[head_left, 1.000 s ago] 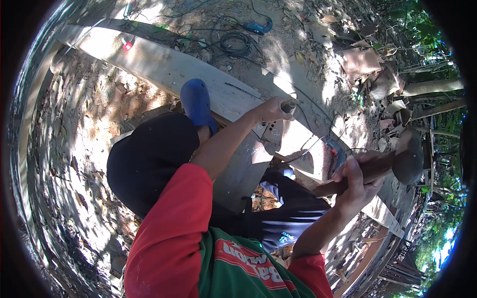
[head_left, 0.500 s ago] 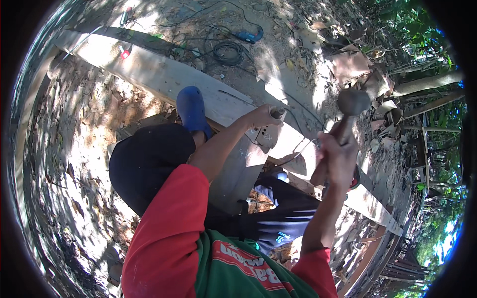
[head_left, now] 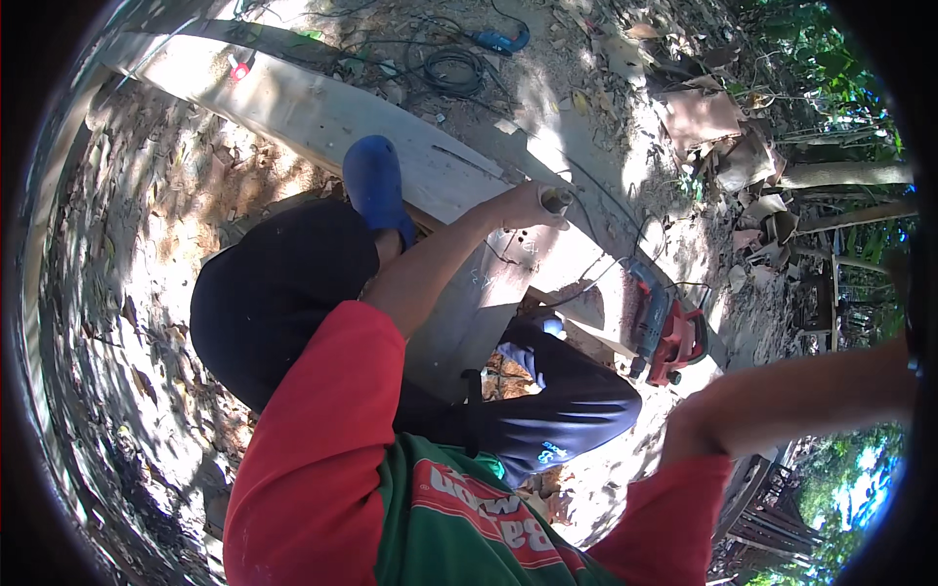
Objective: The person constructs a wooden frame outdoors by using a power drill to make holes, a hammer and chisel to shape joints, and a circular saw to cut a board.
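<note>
Landmark: a long, pale wooden plank [head_left: 410,142], running from the far left down toward the right, with a narrow dark slot in its face.
Left hand: the bare left hand [head_left: 520,206] is over the middle stretch of the plank, fingers curled into a closed fist around a brownish, round-ended handle [head_left: 557,200].
Handle: inside the left hand's grip, its blunt butt end poking out at the fist's right side, over the plank; the lower part is hidden by the hand, so what it meets below cannot be told.
Right hand: past the view's right edge; how far open it is and what it holds cannot be told. Its bare forearm [head_left: 801,405] reaches out beyond the plank's right-hand stretch.
Under the fist: a wide, greyish wooden board [head_left: 454,327] meets the plank on its near side, with small dark holes and pale marks close below the hand.
Foot: a blue rubber clog [head_left: 371,181] is set over the plank, left of the fist.
Right along the plank: a red and blue-grey power tool [head_left: 667,327], its dark cable trailing.
Beyond the plank: a coiled dark cable [head_left: 454,73] and a blue power tool [head_left: 500,41] lie on leafy ground.
Far left on the plank: a small red object [head_left: 239,71].
</note>
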Demonstrator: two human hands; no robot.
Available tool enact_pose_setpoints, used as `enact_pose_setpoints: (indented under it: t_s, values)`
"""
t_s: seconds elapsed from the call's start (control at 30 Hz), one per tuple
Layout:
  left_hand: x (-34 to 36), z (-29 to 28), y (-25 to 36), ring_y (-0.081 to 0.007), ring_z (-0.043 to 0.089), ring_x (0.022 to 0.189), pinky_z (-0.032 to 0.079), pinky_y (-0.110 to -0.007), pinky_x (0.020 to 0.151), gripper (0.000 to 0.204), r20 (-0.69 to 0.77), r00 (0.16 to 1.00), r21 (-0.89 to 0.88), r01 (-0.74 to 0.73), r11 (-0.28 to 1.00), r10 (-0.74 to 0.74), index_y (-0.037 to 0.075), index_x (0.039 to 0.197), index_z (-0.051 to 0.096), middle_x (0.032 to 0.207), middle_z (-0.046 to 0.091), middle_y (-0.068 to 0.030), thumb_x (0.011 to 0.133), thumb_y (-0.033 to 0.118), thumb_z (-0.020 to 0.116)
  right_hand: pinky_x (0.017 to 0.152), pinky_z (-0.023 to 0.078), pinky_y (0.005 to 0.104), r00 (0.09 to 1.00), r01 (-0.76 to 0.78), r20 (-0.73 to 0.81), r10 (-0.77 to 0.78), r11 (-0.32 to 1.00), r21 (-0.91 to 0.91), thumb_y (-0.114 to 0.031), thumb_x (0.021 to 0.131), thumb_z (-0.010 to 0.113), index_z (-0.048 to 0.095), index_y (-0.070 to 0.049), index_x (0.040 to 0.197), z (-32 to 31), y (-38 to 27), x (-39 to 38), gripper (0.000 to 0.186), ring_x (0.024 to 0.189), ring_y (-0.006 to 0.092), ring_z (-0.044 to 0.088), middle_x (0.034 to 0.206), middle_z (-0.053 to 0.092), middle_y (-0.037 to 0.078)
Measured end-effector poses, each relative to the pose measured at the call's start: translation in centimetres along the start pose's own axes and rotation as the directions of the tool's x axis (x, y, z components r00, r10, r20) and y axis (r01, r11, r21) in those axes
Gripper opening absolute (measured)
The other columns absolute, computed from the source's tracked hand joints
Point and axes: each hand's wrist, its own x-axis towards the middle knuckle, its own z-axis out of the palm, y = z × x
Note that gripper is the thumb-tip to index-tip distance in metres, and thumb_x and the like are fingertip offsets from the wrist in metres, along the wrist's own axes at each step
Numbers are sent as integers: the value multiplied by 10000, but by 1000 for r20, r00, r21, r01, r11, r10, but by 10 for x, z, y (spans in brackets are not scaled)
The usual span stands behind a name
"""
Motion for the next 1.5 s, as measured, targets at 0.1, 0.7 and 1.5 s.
enact_pose_setpoints:
  t_s: [0.1,0.7,1.5]
  values:
    - [-6,-6,-23,-72,505,690,411,-262,626,280,-37,999,-163,-11,987,5,49,896,639,727,560,46,761,220,815,640,506,397,726,-321,353,590,745,-585,-164,762,603,588,39,927,69,118,-177,262,676,330,636,722,616,225]
    - [65,-9,29,-79,538,576,480,-267,522,342,-431,902,-192,-68,979,-22,49,877,580,701,563,-8,816,328,768,603,544,388,37,-422,393,919,371,-827,-198,760,692,602,54,930,-9,152,-438,317,590,235,668,739,659,151]
    - [18,24,-4,-39,483,617,384,-230,567,201,-315,949,-284,-115,952,21,93,773,639,697,568,65,773,183,819,725,549,400,-147,-574,439,886,285,-768,-234,755,706,611,64,1048,-6,144,-410,428,806,309,705,934,690,223]
